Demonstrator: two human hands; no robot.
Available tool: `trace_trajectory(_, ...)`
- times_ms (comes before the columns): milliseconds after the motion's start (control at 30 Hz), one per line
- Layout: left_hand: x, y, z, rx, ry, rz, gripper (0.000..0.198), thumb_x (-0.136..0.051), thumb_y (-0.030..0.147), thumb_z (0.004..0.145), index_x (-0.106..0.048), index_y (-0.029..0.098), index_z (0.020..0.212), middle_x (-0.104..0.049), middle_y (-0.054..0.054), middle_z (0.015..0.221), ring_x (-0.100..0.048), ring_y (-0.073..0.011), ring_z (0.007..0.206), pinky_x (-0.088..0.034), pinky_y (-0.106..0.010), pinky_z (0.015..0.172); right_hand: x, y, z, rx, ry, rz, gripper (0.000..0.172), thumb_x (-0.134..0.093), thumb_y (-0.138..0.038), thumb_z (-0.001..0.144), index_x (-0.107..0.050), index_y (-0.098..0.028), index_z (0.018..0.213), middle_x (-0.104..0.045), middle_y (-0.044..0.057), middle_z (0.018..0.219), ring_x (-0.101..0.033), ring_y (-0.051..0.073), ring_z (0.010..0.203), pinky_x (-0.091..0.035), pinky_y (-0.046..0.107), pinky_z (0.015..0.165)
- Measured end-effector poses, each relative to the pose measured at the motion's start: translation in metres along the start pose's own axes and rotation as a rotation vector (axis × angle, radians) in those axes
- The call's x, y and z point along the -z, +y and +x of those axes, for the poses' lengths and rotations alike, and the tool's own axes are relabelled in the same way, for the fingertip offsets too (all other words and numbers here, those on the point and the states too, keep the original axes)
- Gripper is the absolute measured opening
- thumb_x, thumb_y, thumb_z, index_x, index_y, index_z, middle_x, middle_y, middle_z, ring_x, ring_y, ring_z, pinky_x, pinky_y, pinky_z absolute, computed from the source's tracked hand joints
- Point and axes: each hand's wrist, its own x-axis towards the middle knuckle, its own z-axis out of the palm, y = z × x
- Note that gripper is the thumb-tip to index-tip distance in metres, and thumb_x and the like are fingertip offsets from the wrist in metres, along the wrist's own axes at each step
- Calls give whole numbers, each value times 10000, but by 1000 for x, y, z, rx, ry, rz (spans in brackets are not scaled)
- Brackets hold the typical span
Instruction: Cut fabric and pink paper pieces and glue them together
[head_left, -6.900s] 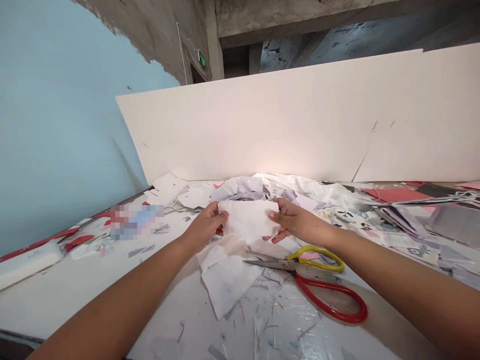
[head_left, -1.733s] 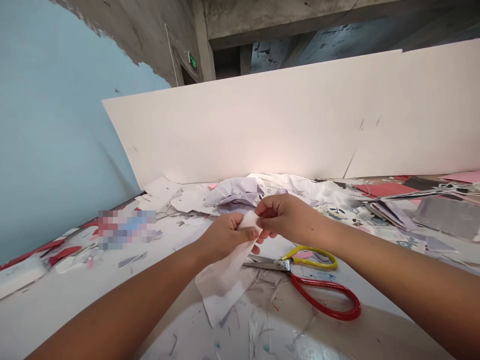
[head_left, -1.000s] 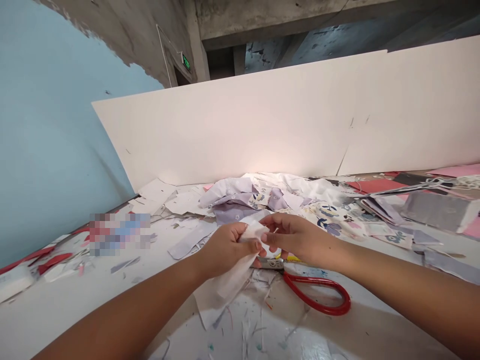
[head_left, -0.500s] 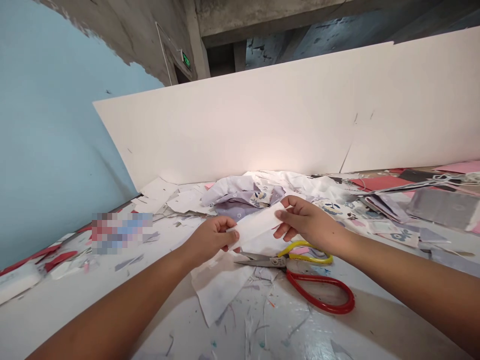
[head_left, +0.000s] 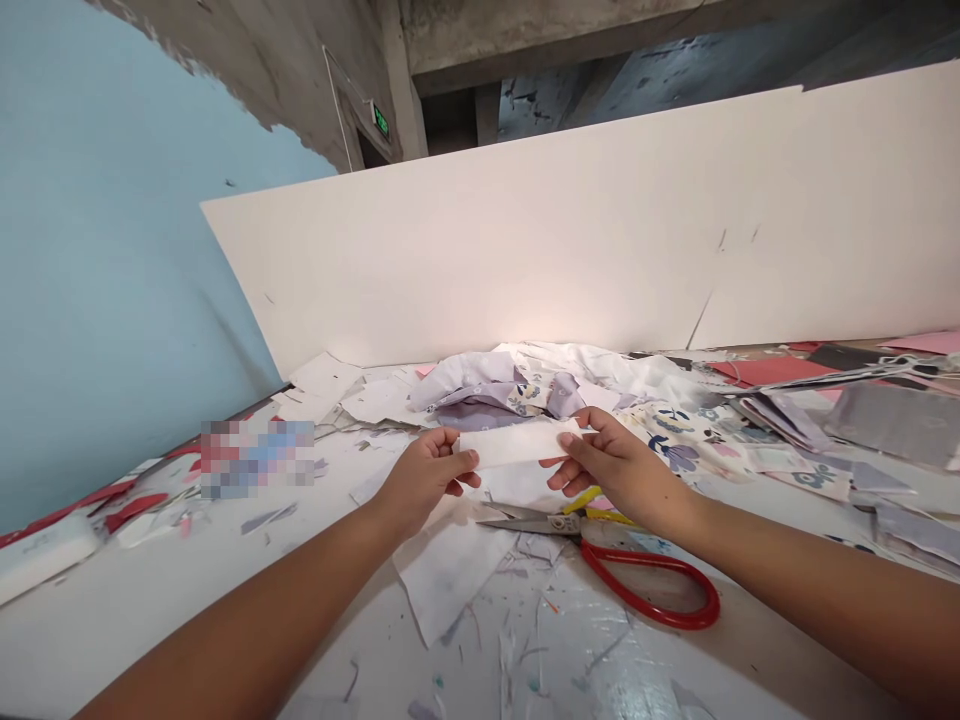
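Squarely between the left hand (head_left: 427, 478) and the right hand (head_left: 622, 470), a white strip (head_left: 517, 443) is held up over the bench (head_left: 112, 620), its long axis running crosswise, nearly level from one hand to the other. Neither hand is clearly nearer: each has one short end. The left hand curls palm inward, its thumb and fingers closing on the left end, though the exact contact is hard to tell. The right hand pinches the right end between its thumb and fingertips, with the other fingers loosely spread below. Both forearms reach forward and angle inward from the lower corners of the view. Under the strip lies a white sheet (head_left: 450, 570), with scissors (head_left: 559, 524) just beside it, their blades pointing left beneath the right hand. Crumpled lilac floral fabric (head_left: 480, 390) sits beyond the strip.
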Motion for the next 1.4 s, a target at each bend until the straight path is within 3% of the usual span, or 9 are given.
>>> trace_trajectory(233, 0, -1, 0, -61, 85, 22, 192, -609, 321, 674, -492, 182, 736, -490, 51, 650, -590, -109, 637, -372, -217, 566, 1, 6, -2, 7, 10, -30, 286, -489, -463, 774, -325, -231, 810, -655, -27, 650, -604, 113, 515, -455, 227, 516)
trace_trajectory(433, 3, 2, 0, -49, 80, 33, 277, -675, 313, 609, -503, 182, 782, -529, 34, 669, -622, -165, 737, -378, -231, 601, 2, 9, 2, 22, -6, 13, 271, -496, -432, 784, -318, -229, 814, -642, -33, 595, -599, 113, 526, -458, 242, 569)
trace_trajectory(667, 6, 6, 0, -38, 121, 45, 313, -617, 447, 649, -526, 179, 781, -543, 23, 664, -641, -202, 761, -379, -225, 571, 0, 5, -1, 23, 25, -33, 266, -486, -441, 791, -330, -226, 806, -621, -41, 609, -612, 119, 538, -432, 213, 508)
trace_trajectory(900, 3, 6, -2, -130, 198, 122, 302, -635, 397, 642, -528, 184, 827, -573, 29, 637, -632, -171, 699, -419, -239, 586, 0, 7, 1, 31, 15, 74, 274, -535, -419, 770, -334, -236, 802, -580, -69, 640, -620, 100, 556, -470, 213, 555)
trace_trajectory(1033, 3, 4, -3, -183, 212, 142, 274, -617, 357, 670, -508, 195, 862, -557, 47, 612, -636, -160, 668, -419, -238, 591, 1, 9, 3, 27, 26, 173, 289, -597, -389, 729, -361, -233, 785, -544, -74, 619, -648, 147, 699, -500, 241, 624)
trace_trajectory(1233, 0, 6, -6, -230, 235, 176, 237, -591, 358, 693, -522, 190, 847, -593, 33, 611, -628, -149, 645, -445, -257, 627, 1, 6, 3, -14, 62, 266, 199, -605, -326, 737, -458, -216, 813, -565, -40, 713, -644, 152, 808, -515, 218, 685)
trace_trajectory(1400, -2, 6, -7, -256, 244, 166, 229, -594, 370, 691, -570, 178, 814, -615, 18, 621, -629, -151, 675, -447, -250, 638, 4, 10, 5, -60, 78, 308, 193, -601, -308, 741, -436, -208, 726, -618, -16, 712, -652, 169, 803, -513, 247, 716)
